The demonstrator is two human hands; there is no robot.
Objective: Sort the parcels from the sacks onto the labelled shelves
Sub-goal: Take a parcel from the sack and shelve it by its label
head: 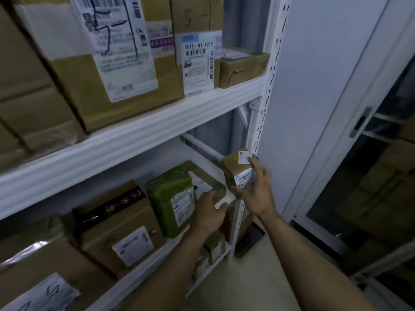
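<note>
My right hand (256,189) grips a small brown parcel (235,169) with a white barcode label, held in the air at the right end of the middle shelf (125,142). My left hand (210,213) rests with fingers spread on a flat brown box (202,180) that lies on the lower shelf level, just right of a green-wrapped parcel (170,198). The small parcel hangs above and to the right of that flat box, close to the white perforated upright (267,90).
Large cardboard boxes (107,63) with shipping labels fill the upper shelf. More brown boxes (119,227) stand left of the green parcel. Small parcels (215,245) sit on a shelf below. A glass door (363,176) with a metal handle is at the right, over a pale floor (253,277).
</note>
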